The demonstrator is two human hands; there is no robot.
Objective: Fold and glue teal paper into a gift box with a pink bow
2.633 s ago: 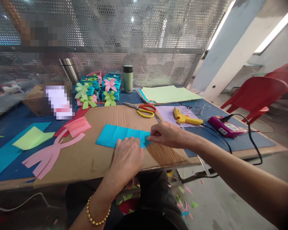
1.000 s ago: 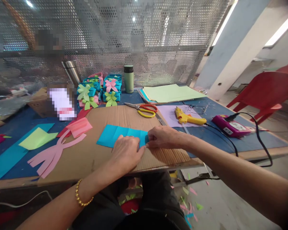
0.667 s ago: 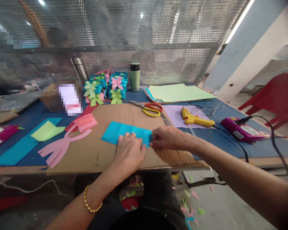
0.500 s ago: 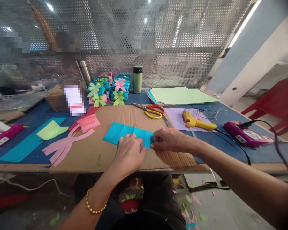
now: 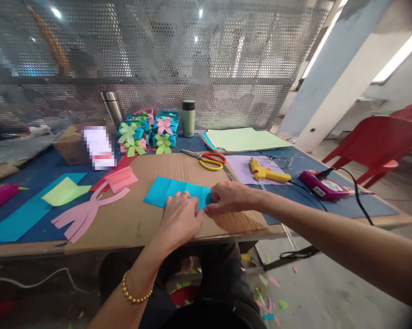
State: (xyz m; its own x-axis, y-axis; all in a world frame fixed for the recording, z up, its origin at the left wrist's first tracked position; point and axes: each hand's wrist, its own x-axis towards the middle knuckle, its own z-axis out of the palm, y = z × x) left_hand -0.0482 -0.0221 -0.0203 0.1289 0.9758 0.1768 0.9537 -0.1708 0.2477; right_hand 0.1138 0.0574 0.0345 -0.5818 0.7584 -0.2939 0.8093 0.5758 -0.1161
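A creased strip of blue paper (image 5: 170,189) lies on a flat sheet of brown cardboard (image 5: 130,224). My left hand (image 5: 183,212), fingers curled, presses on the strip's near edge. At the strip's right end my right hand (image 5: 224,196) is closed, thumb against bent fingers, with the paper's end in its grip. Pink paper (image 5: 86,212) cut into strips lies left of the cardboard's middle, below a folded coral paper piece (image 5: 122,179). Beyond my hands rest scissors (image 5: 211,160) with red and yellow handles.
A yellow glue gun (image 5: 266,172) lies on purple paper at right, its cord near a magenta power strip (image 5: 324,185). Behind stand decorated blue paper pieces (image 5: 165,128), a green flask (image 5: 188,119), a steel flask (image 5: 113,107) and stacked paper sheets (image 5: 243,139). A red chair (image 5: 370,141) stands at right.
The view has shifted, so the table appears slightly further left. Both hands keep their places on the blue paper, with little visible movement.
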